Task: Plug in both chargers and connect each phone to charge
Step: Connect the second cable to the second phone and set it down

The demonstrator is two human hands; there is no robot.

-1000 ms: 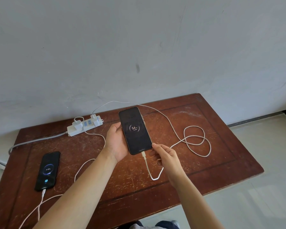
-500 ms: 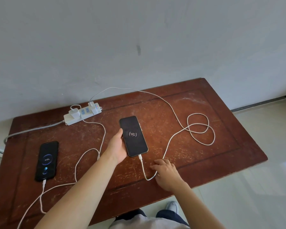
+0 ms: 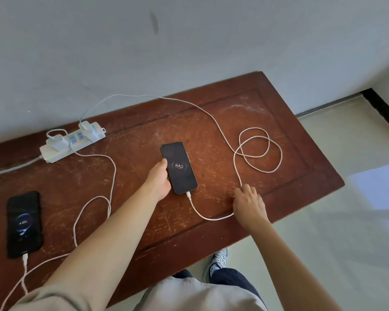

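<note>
A black phone [image 3: 179, 168] lies flat in the middle of the brown wooden table [image 3: 285, 113], its screen showing 54 in a charging ring. My left hand [image 3: 158, 179] grips its left edge. A white cable [image 3: 202, 215] is plugged into its near end and runs under my right hand [image 3: 247, 203], which rests on the table with fingers curled over it. A second black phone [image 3: 24, 223] lies at the left with a charging ring lit and its own white cable [image 3: 112, 171] plugged in. Two white chargers [image 3: 56, 140] [image 3: 87, 127] sit in the white power strip [image 3: 52, 153].
The long cable lies in a loose coil [image 3: 258, 149] on the right part of the table. A grey wall stands directly behind the table. My shoe [image 3: 220, 260] and pale tiled floor [image 3: 346, 221] show beyond the near edge.
The phone has come down from the air onto the table with my left hand still on it. My right hand has left the plug and slid right along the cable.
</note>
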